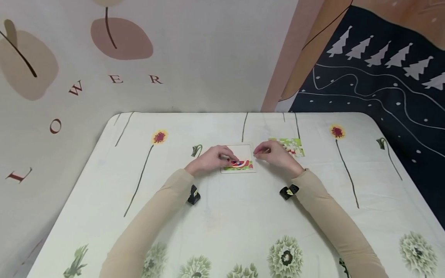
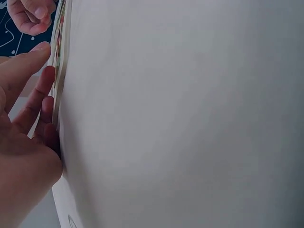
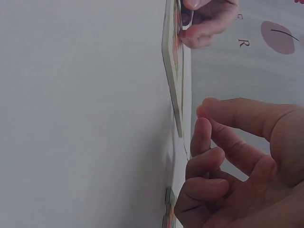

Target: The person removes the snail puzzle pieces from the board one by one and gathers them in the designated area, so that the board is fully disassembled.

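Note:
A square puzzle board point(image 1: 240, 150) lies mid-table, its upper part white. Colourful puzzle pieces point(image 1: 247, 166) in red, white, blue and green fill a strip along its near edge. My left hand point(image 1: 213, 159) reaches over the board's left side, fingertips at the pieces; thumb and fingers stand apart in the left wrist view. Just off the board's right edge hovers my right hand point(image 1: 276, 155), fingers loosely bent, thumb near the forefinger, with nothing visible between them. The right wrist view shows the board point(image 3: 172, 71) edge-on, beyond the right fingertips.
Behind the right hand lies a green patch of puzzle pieces point(image 1: 293, 146) with white shapes among them. A flower-print cloth point(image 1: 229, 216) covers the table. The back edge meets a pale printed drape point(image 1: 208, 77), and a dark tree-print drape point(image 1: 368, 85) hangs at the right.

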Demonstrator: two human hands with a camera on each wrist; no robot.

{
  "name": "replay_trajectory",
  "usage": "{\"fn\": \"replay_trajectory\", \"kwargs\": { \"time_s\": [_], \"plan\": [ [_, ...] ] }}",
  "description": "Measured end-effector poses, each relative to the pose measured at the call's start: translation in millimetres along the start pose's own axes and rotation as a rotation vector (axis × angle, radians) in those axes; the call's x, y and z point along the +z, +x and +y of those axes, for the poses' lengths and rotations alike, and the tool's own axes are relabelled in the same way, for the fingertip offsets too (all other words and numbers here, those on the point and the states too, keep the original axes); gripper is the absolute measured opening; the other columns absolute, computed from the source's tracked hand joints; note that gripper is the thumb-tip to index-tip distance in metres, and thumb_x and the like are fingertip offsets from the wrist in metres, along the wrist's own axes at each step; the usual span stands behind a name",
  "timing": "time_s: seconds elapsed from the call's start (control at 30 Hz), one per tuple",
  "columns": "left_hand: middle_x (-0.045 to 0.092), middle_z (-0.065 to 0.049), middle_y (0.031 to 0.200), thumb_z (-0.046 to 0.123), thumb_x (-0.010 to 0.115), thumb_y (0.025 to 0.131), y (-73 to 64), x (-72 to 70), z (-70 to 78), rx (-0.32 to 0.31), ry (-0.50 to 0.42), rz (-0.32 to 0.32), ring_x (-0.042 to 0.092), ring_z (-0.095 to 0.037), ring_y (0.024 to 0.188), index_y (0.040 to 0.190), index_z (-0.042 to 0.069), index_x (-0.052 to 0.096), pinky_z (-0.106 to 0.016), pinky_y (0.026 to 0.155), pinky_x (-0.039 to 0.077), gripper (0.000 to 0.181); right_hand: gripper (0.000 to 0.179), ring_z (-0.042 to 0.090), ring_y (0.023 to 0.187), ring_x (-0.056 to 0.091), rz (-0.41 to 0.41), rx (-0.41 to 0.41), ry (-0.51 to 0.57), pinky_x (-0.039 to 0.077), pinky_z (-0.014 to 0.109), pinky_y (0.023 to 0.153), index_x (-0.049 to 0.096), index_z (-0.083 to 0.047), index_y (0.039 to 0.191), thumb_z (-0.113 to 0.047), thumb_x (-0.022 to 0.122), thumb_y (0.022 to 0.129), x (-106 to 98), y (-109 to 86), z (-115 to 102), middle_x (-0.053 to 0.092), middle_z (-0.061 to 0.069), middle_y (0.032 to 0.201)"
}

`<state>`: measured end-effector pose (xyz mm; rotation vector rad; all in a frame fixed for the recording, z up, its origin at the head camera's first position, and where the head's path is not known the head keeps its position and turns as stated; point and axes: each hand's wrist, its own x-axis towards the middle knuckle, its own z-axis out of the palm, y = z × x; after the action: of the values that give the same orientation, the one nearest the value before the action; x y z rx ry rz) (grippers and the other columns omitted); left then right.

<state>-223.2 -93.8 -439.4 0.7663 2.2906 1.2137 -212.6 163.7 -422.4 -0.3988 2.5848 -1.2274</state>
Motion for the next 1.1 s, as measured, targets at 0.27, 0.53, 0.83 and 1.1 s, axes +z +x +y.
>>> {"fn": "replay_trajectory", "kwargs": {
  "time_s": [0.27, 0.53, 0.83, 1.1],
  "plan": [
    [0.064, 0.0, 0.105, 0.007, 0.07, 0.087, 1.9, -0.2, -2.8, 0.05, 0.012, -0.01, 0.051, -0.018, 0.102, 0.106, 0.01, 0.076, -0.035, 0.088, 0.037, 0.02, 0.016, 0.018, 0.077, 0.057, -0.063, -0.019, 0.05, 0.045, 0.029, 0.066, 0.07, 0.002, 0.1, 0.001, 0.063, 0.085, 9.9, 1.8, -3.7, 0.067, 0.009, 0.087],
    [0.064, 0.0, 0.104, 0.009, 0.072, 0.087, 2.4, 0.4, -4.3, 0.041, 0.038, -0.011, 0.05, -0.017, 0.099, 0.106, 0.009, 0.076, -0.033, 0.086, 0.035, 0.019, 0.02, 0.018, 0.077, 0.055, -0.112, 0.019, 0.042, 0.044, 0.029, 0.067, 0.07, 0.002, 0.104, 0.0, 0.062, 0.086, 13.5, 2.0, -7.1, 0.065, 0.008, 0.089],
    [0.063, 0.0, 0.102, 0.008, 0.072, 0.086, 3.9, -0.8, -4.8, 0.031, 0.028, -0.019, 0.049, -0.018, 0.098, 0.104, 0.009, 0.076, -0.034, 0.086, 0.036, 0.019, 0.022, 0.017, 0.073, 0.054, -0.122, 0.032, 0.05, 0.044, 0.028, 0.062, 0.069, 0.003, 0.105, 0.002, 0.061, 0.085, 13.8, 1.1, -10.3, 0.064, 0.009, 0.087],
    [0.064, -0.001, 0.102, 0.004, 0.071, 0.086, 4.9, -0.8, -5.8, 0.03, 0.002, -0.031, 0.049, -0.018, 0.098, 0.104, 0.006, 0.076, -0.033, 0.086, 0.036, 0.019, 0.02, 0.019, 0.076, 0.051, -0.128, 0.047, 0.037, 0.041, 0.029, 0.064, 0.068, 0.001, 0.103, 0.001, 0.06, 0.085, 14.9, 3.3, -10.3, 0.059, 0.007, 0.086]
  ]
}}
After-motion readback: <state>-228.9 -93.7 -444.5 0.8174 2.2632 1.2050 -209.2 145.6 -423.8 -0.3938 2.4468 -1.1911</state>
